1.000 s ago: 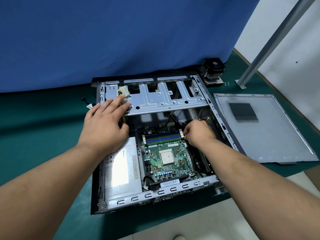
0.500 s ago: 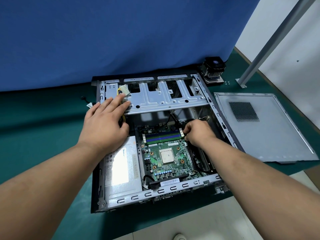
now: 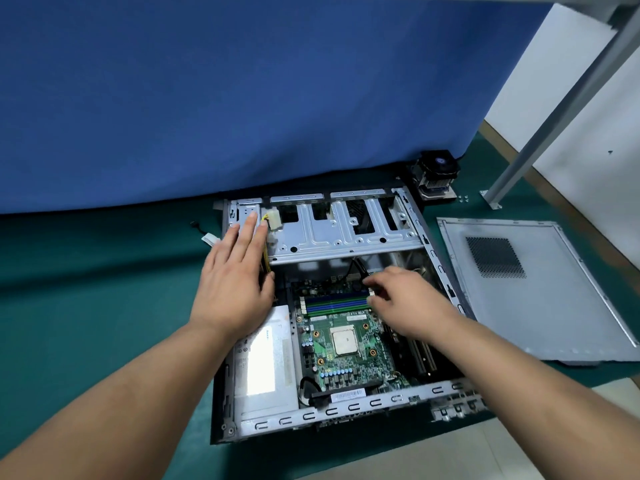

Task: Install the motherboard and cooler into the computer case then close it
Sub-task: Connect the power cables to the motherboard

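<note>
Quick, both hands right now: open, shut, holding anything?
Left hand: open, fingers straight, flat on the drive cage.
Right hand: fingers curled at the motherboard's far right corner; cannot tell if it grips anything.

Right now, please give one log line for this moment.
left hand: flat on case | right hand: at board | cooler, panel: aside

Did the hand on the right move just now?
Yes. The right hand uncurled and slid left along the RAM slots; fingers now reach toward cables.
</note>
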The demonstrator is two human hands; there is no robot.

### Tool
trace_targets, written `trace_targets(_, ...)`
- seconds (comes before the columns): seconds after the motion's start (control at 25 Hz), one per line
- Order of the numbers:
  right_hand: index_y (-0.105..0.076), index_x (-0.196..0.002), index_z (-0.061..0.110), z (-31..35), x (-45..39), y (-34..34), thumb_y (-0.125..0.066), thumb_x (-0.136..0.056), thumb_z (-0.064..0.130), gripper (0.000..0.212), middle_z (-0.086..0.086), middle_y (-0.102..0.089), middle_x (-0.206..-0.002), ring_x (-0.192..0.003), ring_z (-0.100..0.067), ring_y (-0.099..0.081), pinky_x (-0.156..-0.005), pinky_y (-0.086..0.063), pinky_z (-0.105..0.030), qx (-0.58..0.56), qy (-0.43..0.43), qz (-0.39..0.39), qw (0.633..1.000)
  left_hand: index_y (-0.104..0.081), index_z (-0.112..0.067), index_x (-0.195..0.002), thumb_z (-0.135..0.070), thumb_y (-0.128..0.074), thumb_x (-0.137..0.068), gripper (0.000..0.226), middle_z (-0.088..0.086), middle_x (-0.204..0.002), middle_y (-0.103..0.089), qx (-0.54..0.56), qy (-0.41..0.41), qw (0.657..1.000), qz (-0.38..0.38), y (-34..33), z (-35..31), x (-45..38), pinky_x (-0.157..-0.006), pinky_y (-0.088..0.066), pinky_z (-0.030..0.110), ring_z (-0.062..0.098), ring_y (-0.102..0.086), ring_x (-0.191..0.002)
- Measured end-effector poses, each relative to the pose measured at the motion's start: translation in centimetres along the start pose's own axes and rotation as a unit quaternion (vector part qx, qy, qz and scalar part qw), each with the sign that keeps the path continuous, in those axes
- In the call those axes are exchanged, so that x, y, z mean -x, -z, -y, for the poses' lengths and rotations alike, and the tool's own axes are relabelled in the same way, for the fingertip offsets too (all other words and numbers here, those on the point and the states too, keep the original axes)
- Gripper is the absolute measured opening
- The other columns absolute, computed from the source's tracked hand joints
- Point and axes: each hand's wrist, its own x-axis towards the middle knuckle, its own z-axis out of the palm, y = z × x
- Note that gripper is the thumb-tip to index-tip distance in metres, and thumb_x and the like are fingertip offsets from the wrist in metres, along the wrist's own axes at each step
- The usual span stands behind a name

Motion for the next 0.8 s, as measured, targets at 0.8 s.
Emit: trace_targets(0.8, -0.049, -0.144, 0.031, -5.6, -2.2, 2.5, -0.065, -0.087, 0.042, 0.061, 0.004, -0.045, -0.146, -0.138, -0.018, -0.040, -0.116, -0.025, -0.044, 0.121, 0.071, -0.144, 0.980, -0.056, -0.009, -0.105, -0.026, -0.051, -0.103, 0.018, 0.007, -0.132, -0.047, 0.032, 0.087, 0.995, -0.019, 0.8, -1.2, 0.2, -0.106, -0.034, 0.045, 0.028, -0.034, -0.125)
